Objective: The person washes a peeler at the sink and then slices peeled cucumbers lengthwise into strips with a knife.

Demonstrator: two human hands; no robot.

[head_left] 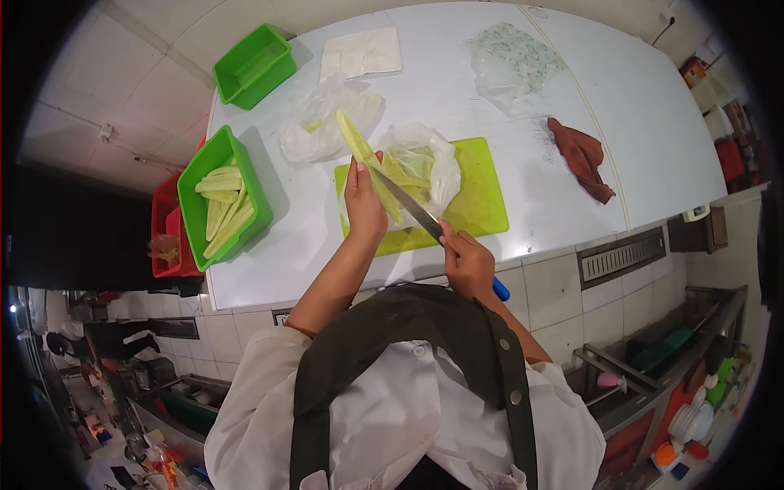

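My left hand (364, 200) is closed around a long, pale green peeled cucumber (356, 137), which points up and away over the cutting board. My right hand (469, 260) grips a knife (418, 211) whose blue handle end shows below the fist. The blade lies against the side of the cucumber, close to my left fingers. Under them, an open white plastic bag (445, 163) with pale green pieces in it sits on the lime-green cutting board (483, 196). My left fingers hide part of the cucumber.
Left of the board, a green bin (260, 196) holds several peeled cucumber pieces (224, 214), beside a red bin (163, 198). Another green bin (257, 69), a folded white cloth (360, 53), plastic bags (314, 135) (506, 73) and a brown cloth (581, 159) lie farther out on the white table (441, 65).
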